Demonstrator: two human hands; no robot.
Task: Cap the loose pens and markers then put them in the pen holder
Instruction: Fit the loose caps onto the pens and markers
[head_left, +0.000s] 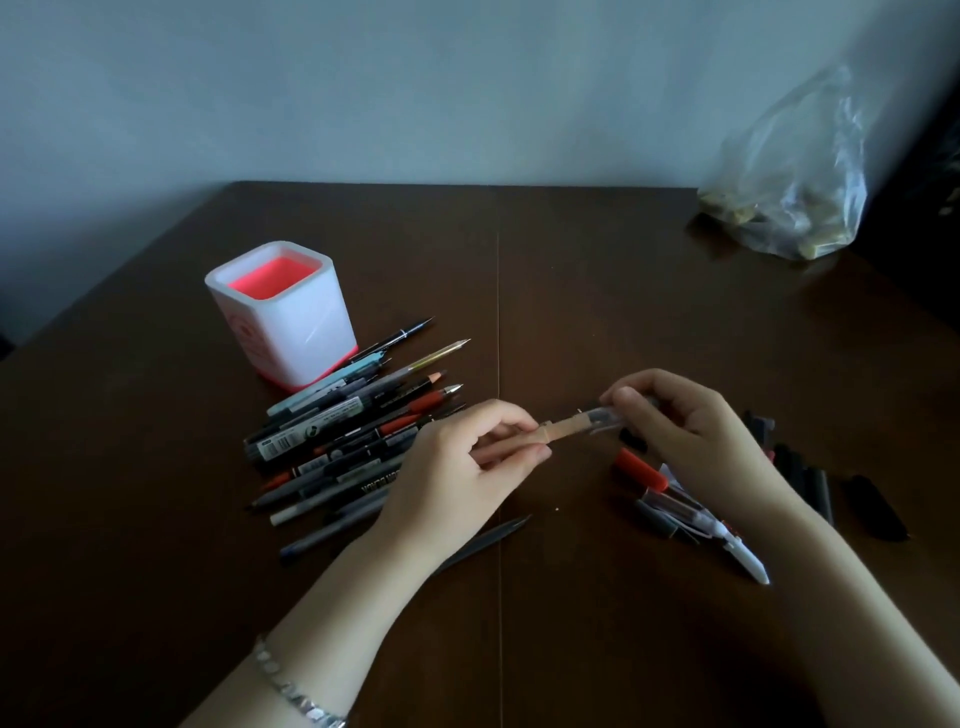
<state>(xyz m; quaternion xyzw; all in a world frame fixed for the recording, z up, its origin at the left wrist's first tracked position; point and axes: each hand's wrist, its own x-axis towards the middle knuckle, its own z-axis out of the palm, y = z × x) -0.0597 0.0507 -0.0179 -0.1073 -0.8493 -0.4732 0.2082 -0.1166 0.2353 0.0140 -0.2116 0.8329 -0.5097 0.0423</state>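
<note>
My left hand (467, 462) grips the back of a tan pen (563, 429) above the middle of the table. My right hand (691, 431) pinches a clear cap (605, 418) that sits over the pen's tip end. A pile of loose pens and markers (343, 436) lies to the left of my hands. The white pen holder (283, 312) with a red inside stands upright behind the pile. Loose caps, red (641, 470), clear and black (810, 483), lie under and beside my right hand.
The dark wooden table (571, 291) has a seam down its middle. A clear plastic bag (795, 192) sits at the back right corner against the wall. A dark pen (488, 540) lies alone near my left wrist. A white pen (743, 553) lies near my right forearm.
</note>
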